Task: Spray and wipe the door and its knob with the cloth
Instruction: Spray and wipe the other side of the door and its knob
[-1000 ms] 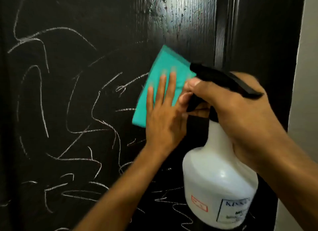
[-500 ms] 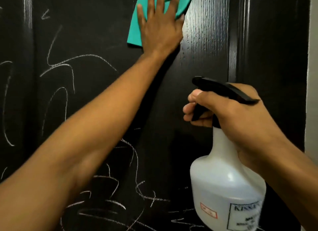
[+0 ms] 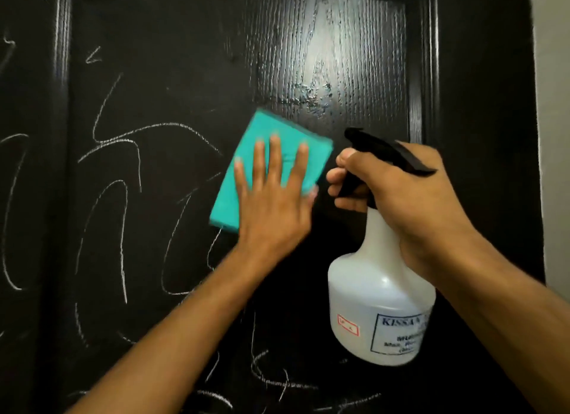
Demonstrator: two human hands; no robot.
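A: Head view. What differs from half a second back?

B: The left hand [image 3: 271,194] has come down. It was stretched high, near the top edge of the picture, with the cloth [image 3: 262,164] under it; now it sits at mid-height on the door [image 3: 172,83], just left of the spray bottle [image 3: 381,302]. The arm is bent lower too, crossing in from the bottom left.

A: How does that hand lie?

B: Flat, fingers straight and spread, pressing the teal cloth against the black panel. The cloth is folded to a rough rectangle, tilted, and slightly blurred. Nothing is curled round it.

A: And the right hand [image 3: 398,194]?

B: About where it was, wrapped round the neck of the bottle, fingers on the black trigger [image 3: 350,184], the black nozzle [image 3: 354,133] pointing left toward the door. It holds the bottle upright, close in front of the panel.

A: What is in the bottle?

B: It is white and translucent, with a label I can only partly read. I cannot tell the liquid level.

A: The door itself?

B: A wet sheen [image 3: 320,86] glistens above the cloth, on the grained upper right of the panel. White chalk scribbles [image 3: 123,142] cover the left and lower parts. A pale wall [image 3: 552,105] shows at the right edge. The knob is out of view.
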